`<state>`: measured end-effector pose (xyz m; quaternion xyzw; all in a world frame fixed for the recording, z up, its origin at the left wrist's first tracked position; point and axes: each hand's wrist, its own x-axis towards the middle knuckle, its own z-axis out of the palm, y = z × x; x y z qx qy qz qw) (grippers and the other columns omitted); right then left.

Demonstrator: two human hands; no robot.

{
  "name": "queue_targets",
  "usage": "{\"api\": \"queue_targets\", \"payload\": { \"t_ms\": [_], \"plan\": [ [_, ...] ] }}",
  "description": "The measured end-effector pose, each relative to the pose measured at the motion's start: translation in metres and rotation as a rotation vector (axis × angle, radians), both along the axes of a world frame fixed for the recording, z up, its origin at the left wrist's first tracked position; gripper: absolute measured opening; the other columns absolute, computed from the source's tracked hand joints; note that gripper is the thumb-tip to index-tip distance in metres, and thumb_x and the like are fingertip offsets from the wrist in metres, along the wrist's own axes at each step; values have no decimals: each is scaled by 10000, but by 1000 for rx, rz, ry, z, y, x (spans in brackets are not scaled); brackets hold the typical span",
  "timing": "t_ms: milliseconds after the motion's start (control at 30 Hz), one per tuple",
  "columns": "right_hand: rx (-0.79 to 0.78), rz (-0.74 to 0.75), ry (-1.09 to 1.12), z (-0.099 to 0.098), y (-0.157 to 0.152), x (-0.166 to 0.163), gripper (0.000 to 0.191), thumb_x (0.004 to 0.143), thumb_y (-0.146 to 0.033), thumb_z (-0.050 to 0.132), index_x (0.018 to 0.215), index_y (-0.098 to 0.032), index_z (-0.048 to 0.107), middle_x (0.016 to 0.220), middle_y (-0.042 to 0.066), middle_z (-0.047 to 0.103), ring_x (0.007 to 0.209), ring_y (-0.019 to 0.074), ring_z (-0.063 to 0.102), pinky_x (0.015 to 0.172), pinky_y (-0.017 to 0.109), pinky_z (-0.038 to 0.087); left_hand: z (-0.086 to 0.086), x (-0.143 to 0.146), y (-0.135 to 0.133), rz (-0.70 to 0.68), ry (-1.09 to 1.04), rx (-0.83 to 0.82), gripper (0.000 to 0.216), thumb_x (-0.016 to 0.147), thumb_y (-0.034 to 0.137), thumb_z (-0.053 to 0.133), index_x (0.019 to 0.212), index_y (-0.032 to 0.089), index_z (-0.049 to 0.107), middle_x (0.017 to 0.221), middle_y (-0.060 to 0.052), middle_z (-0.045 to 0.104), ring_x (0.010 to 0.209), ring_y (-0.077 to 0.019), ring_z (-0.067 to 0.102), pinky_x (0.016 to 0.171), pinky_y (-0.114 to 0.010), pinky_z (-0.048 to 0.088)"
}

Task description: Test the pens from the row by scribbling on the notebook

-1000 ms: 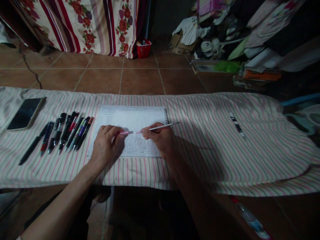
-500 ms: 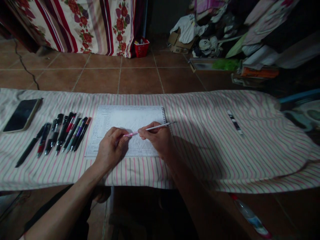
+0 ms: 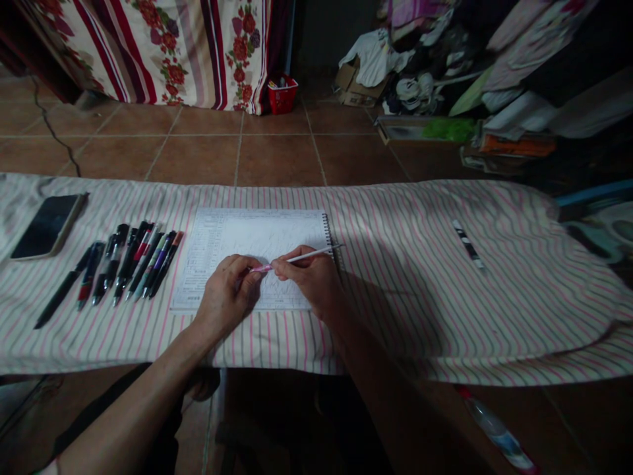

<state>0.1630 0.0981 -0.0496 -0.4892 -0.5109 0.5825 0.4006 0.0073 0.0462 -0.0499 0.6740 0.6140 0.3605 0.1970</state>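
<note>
My right hand point(image 3: 311, 280) pinches a thin white pen point(image 3: 309, 255) near its pink front end, the shaft pointing away to the right. My left hand point(image 3: 225, 295) is closed on the pink cap end point(image 3: 260, 268) of the same pen, fingertips almost meeting the right hand's. Both hands rest over a spiral notebook point(image 3: 232, 241) whose open page is covered in scribbles. It lies on a pink-and-grey striped cloth point(image 3: 405, 290).
A row of several pens point(image 3: 123, 264) lies left of the notebook, with a dark phone point(image 3: 47, 224) farther left. A black-and-white striped pen point(image 3: 467, 245) lies alone on the right. Beyond the cloth are tiled floor, a red basket point(image 3: 281, 95) and piled clothes. A bottle point(image 3: 494, 432) lies below.
My two hands have come together: the pink cap in my left hand, earlier apart from the pen tip, now meets the pen held by my right hand.
</note>
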Motion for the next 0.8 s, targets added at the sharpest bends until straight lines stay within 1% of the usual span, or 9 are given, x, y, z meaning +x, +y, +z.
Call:
{"api": "queue_targets", "payload": {
  "t_ms": [233,400,500,600,667,733,800],
  "plan": [
    [-48,24,42,1,-2,1,183,631,-317,744,639,-166,642,558,-8,649,537,112,597,538,236,456,-1,1,0,-15,-30,17,144,868,284,501,869,187,607,826,-49,639,800,-189,576,726,-338,465],
    [-134,76,82,2,-4,1,208,611,-331,768,671,-171,650,576,-18,648,586,119,635,607,251,514,1,4,-1,-10,-55,9,144,862,283,500,862,183,604,815,-51,643,787,-187,590,718,-335,482],
    [-150,81,120,0,-7,-2,230,620,-351,763,681,-178,623,570,-35,641,567,116,642,646,276,543,0,6,-2,10,-88,-33,157,859,306,503,855,185,603,822,-52,641,793,-191,596,725,-343,488],
    [-127,62,167,-3,-10,-7,222,661,-361,730,735,-192,607,605,-42,651,577,112,651,668,282,553,-3,8,-2,47,-169,-90,171,862,320,501,880,181,599,857,-62,643,804,-192,601,734,-343,486],
    [-86,61,183,-4,-10,-11,199,699,-365,692,771,-198,611,650,-37,660,607,108,655,668,270,549,-5,9,-2,67,-235,-122,177,857,326,512,900,179,600,876,-65,648,794,-188,600,734,-337,478],
    [-25,78,141,-4,-9,-13,173,738,-360,649,793,-199,621,661,-33,652,616,102,642,639,248,534,-7,11,-2,95,-314,-146,174,842,332,539,895,180,606,860,-55,649,769,-179,592,726,-325,467],
    [37,112,61,-3,-7,-13,163,772,-352,610,801,-192,630,642,-30,631,592,94,611,588,226,503,-7,14,-1,120,-447,-168,168,818,335,575,871,180,609,816,-41,645,740,-168,580,703,-308,458]
  ]
}}
